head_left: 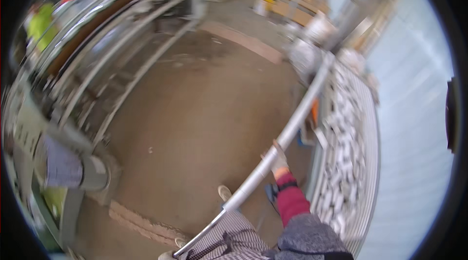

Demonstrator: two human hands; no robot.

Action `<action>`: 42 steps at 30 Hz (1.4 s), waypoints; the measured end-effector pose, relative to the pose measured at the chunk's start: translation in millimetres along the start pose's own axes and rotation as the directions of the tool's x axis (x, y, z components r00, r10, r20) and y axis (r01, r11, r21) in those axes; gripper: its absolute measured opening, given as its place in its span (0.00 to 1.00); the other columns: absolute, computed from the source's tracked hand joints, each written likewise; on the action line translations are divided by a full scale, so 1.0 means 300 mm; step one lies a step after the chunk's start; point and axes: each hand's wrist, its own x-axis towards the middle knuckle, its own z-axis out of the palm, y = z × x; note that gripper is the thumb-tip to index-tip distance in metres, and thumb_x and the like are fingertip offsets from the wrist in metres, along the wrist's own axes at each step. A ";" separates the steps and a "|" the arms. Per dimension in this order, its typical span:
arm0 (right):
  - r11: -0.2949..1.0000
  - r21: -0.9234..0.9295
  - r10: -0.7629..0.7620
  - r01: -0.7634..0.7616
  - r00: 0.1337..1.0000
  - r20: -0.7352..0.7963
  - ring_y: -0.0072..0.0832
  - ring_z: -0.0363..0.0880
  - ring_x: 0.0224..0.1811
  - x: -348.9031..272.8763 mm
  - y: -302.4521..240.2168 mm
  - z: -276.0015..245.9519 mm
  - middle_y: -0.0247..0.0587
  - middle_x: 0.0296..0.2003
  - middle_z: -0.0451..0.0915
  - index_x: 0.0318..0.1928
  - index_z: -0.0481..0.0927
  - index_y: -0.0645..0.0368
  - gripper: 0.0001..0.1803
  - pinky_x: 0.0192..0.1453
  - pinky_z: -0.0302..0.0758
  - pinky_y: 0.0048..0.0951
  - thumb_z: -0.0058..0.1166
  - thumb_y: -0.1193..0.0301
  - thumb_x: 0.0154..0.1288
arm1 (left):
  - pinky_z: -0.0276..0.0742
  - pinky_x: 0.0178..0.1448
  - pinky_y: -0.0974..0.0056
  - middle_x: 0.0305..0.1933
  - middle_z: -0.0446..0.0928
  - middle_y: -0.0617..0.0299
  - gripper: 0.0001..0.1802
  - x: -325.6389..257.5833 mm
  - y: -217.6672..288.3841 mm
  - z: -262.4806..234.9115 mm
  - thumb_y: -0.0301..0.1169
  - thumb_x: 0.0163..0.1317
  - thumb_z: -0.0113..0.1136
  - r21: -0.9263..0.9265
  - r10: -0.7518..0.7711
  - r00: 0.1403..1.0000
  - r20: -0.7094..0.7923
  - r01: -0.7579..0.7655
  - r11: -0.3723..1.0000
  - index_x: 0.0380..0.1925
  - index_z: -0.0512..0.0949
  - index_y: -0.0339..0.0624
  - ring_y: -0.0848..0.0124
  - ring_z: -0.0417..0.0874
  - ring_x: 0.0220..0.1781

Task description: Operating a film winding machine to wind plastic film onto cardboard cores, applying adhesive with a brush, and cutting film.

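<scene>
A long white roll (292, 126) on a thinner metal rod (207, 229) slants across in front of me, from the lower edge up to the far right. My right hand (279, 160), in a pale glove below a maroon sleeve, is closed around the roll near its middle. At the lower edge, my left hand (168, 255) shows only in part, gloved, and grips the bare end of the rod. The roll's far end reaches some wrapped white bundles (306, 57); whether it touches them is blurred.
A long machine frame with rails (122, 50) runs along the left. On the right, a rack (346, 152) holds many pale tubes beside a light blue wall (414, 113). A raised strip (146, 223) crosses the brown floor (195, 113). A person in bright yellow-green (41, 26) is far left.
</scene>
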 end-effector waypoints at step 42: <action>0.733 -0.181 0.402 -0.656 0.204 0.893 0.28 0.72 0.23 -2.395 2.456 2.676 0.33 0.22 0.74 0.37 0.73 0.51 0.17 0.33 0.72 0.33 0.64 0.58 0.55 | 0.78 0.43 0.61 0.35 0.82 0.54 0.17 -1.204 -2.616 -1.102 0.27 0.51 0.65 -0.912 -0.890 0.267 -0.371 0.077 0.403 0.43 0.80 0.36 0.64 0.82 0.36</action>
